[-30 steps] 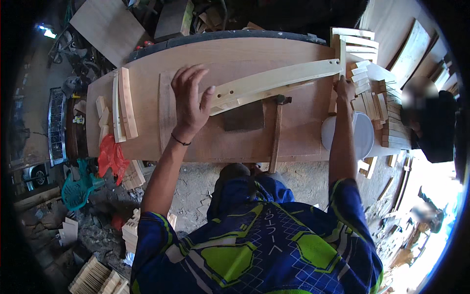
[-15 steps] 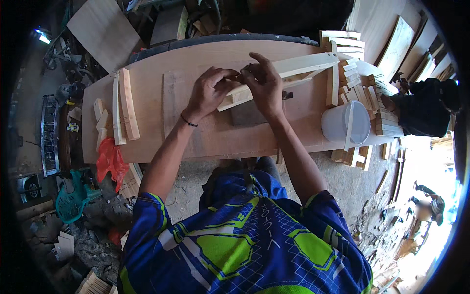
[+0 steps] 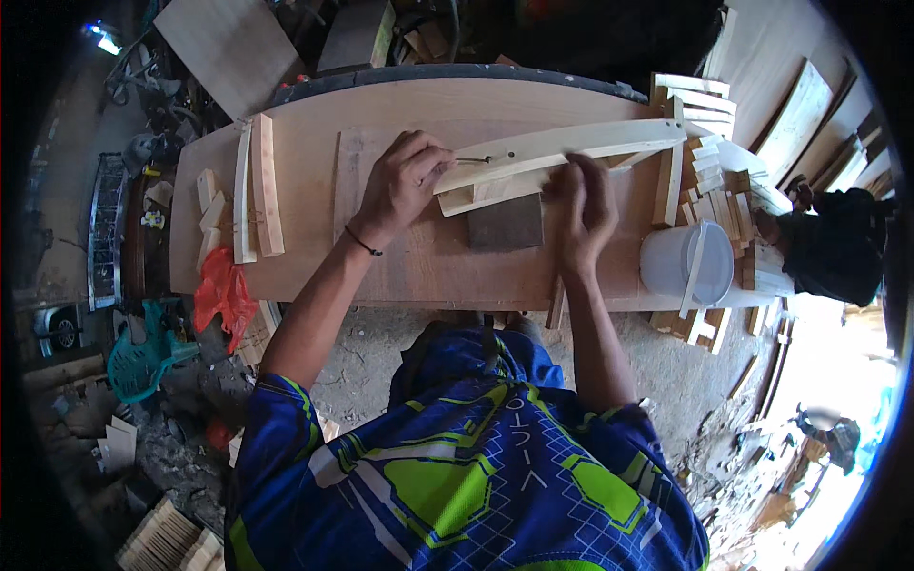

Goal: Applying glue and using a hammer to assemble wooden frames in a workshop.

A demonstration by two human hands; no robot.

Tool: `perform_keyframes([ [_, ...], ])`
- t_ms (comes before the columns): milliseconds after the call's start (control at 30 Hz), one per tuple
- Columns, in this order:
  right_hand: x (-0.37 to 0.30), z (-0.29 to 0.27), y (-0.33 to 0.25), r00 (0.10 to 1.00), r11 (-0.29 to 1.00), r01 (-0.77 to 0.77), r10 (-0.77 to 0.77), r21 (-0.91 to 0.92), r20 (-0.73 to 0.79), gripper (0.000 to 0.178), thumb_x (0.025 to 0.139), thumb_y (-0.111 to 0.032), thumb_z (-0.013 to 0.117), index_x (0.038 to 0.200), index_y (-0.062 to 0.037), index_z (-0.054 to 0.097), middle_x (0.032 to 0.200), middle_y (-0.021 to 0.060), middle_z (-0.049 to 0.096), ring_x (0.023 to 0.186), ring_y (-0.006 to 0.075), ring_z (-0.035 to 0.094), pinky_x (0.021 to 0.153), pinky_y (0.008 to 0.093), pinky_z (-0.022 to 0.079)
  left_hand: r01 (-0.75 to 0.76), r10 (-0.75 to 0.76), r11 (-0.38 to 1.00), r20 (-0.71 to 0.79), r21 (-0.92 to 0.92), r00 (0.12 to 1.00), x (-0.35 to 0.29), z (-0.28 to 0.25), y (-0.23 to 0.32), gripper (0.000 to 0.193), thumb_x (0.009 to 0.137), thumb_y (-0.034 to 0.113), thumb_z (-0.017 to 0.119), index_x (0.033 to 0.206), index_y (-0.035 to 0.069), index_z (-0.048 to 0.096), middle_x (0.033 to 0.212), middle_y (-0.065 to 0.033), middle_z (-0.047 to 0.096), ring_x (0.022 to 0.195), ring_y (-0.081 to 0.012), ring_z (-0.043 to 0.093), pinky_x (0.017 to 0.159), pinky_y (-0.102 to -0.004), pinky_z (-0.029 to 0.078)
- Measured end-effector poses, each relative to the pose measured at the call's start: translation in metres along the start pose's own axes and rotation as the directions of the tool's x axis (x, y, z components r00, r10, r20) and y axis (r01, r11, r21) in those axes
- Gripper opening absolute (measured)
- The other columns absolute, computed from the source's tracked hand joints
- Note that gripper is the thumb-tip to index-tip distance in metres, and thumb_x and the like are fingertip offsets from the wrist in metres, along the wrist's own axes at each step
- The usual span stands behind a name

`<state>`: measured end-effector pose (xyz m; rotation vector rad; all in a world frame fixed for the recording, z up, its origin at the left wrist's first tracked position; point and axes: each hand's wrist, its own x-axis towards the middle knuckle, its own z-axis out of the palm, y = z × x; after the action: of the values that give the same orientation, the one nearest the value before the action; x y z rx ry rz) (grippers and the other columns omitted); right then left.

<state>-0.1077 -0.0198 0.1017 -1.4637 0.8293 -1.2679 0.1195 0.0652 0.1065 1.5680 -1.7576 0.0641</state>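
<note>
My left hand (image 3: 405, 186) is closed, pinching a thin dark metal piece (image 3: 472, 160) with a small bent end. The metal piece lies across the left end of a pale wooden frame piece (image 3: 571, 145), near a drilled hole. My right hand (image 3: 586, 209) is beside the frame's near edge, its fingers curled but smeared by motion, so whether it holds anything is unclear. The frame's left part rests over a dark brown block (image 3: 506, 224); its right end lies on an upright-running wooden bar (image 3: 668, 181).
The plywood worktable (image 3: 295, 281) carries two wooden strips (image 3: 268, 190) at left and a white bucket (image 3: 666, 262) at right. Several cut wood pieces (image 3: 719, 205) are stacked behind the bucket. A red plastic bag (image 3: 226, 295) hangs at the left edge. Another person (image 3: 838, 243) is at far right.
My hands have parted: the right has moved right and nearer along the frame, while the left stays at its left end. The thin metal piece and the drilled hole now show.
</note>
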Motion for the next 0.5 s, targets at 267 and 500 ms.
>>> perform_keyframes([
  [267, -0.107, -0.115, 0.224, 0.978, 0.326, 0.010, 0.193, -0.945, 0.077, 0.047, 0.092, -0.033, 0.061, 0.127, -0.0029, 0.050, 0.128, 0.0266, 0.053, 0.105, 0.0476, 0.058, 0.090, 0.0532, 0.049, -0.002, 0.002, 0.999, 0.006, 0.054, 1.000, 0.007, 0.006, 0.009, 0.009, 0.083, 0.002, 0.072, 0.091, 0.004, 0.067, 0.090, -0.0063, 0.064, 0.087, -0.0269, 0.063, 0.074, -0.0379, 0.053],
  [500, -0.087, -0.130, 0.185, 0.837, 0.370, -0.350, 0.535, -0.861, -0.111, 0.039, 0.093, -0.028, 0.058, 0.122, -0.0027, 0.050, 0.099, 0.0264, 0.066, 0.089, 0.0486, 0.063, 0.081, 0.0563, 0.051, 0.025, -0.025, 0.999, 0.008, 0.040, 1.000, 0.005, 0.005, 0.006, 0.008, 0.085, 0.002, 0.072, 0.091, 0.003, 0.067, 0.091, -0.0081, 0.064, 0.087, -0.0277, 0.064, 0.073, -0.0384, 0.053],
])
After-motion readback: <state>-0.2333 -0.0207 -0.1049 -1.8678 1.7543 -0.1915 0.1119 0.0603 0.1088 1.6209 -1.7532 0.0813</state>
